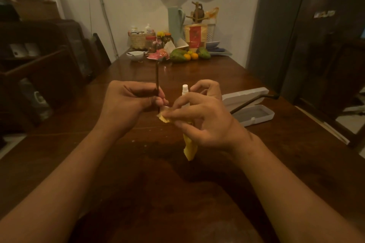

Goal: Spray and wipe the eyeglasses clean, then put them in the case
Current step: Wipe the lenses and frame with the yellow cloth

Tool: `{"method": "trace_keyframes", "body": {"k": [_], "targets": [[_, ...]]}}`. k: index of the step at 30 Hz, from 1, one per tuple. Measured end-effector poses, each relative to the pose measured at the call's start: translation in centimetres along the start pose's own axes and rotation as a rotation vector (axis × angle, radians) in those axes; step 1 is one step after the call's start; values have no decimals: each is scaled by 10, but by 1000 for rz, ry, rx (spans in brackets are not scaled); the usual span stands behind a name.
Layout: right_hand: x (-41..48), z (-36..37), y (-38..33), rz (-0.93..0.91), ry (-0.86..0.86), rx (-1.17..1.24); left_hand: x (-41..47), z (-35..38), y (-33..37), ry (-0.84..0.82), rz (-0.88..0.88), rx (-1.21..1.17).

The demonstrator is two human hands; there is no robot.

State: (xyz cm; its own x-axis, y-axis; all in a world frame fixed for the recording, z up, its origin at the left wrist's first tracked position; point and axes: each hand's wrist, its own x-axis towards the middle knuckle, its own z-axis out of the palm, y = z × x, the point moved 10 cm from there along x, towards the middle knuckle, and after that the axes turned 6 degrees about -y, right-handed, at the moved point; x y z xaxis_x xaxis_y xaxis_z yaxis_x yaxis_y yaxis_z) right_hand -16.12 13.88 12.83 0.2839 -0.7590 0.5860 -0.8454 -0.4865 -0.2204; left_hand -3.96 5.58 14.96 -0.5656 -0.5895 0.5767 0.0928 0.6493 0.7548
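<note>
Left hand (128, 102) grips eyeglasses (157, 79) – right hand (199, 118) pinches yellow cloth (189, 144) – no legible writing

Dim room, wooden table (197, 73), white wall (138, 6)

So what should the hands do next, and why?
Probably keep rubbing the lens with the yellow cloth. The right hand pinches the cloth against the eyeglasses, which the left hand holds up. The case lies open beside them, but wiping looks unfinished.
</note>
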Motion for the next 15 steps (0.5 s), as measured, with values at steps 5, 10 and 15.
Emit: {"method": "trace_keyframes", "body": {"k": [5, 10, 15], "targets": [[-2, -10, 1, -25, 19, -29, -1, -2, 2, -3, 1, 21], [-3, -9, -4, -42, 17, -87, -1, 0, 3, 8, 4, 14], [-4, -10, -4, -42, 6, -41, -2, -4, 0, 33, -22, 18]]}}
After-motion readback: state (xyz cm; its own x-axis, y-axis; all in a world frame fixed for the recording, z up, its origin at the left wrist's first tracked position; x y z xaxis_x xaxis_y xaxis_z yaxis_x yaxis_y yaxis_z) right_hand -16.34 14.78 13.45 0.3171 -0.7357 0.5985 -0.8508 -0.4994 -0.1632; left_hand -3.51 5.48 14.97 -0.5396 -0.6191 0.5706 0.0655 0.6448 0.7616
